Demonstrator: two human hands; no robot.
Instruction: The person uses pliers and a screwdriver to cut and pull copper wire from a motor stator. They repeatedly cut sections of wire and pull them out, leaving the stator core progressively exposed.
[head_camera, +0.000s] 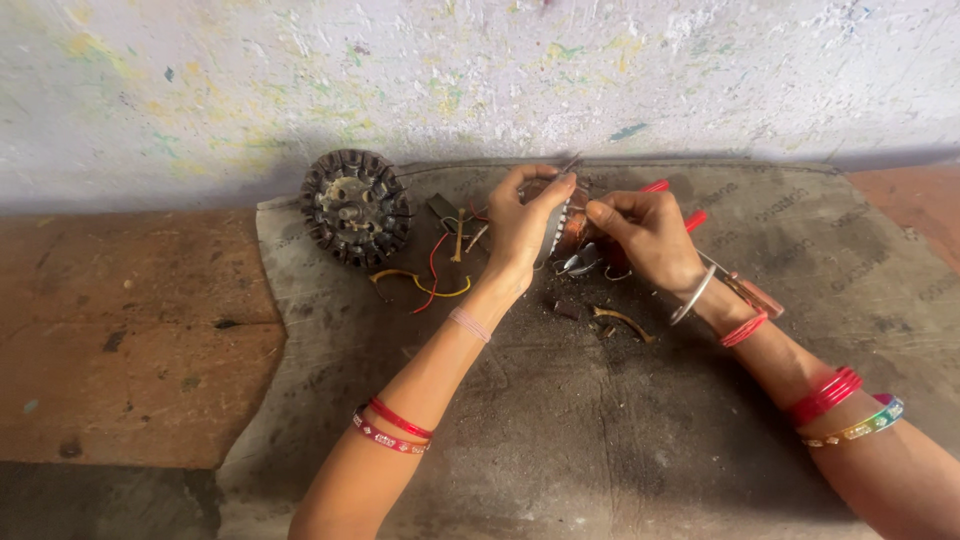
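Red bangles (825, 395), yellow wires (420, 283), paint-speckled white wall (300, 80).

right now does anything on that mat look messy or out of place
Yes. Loose red and yellow wire offcuts lie scattered on the grey mat beside the round slotted motor core, and dark grit and a bent scrap sit just below both hands. The mat's left edge is rumpled.

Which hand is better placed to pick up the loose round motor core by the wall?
Left. The left hand is nearer the round motor core; the right hand pinches at the copper-wound part on the far side.
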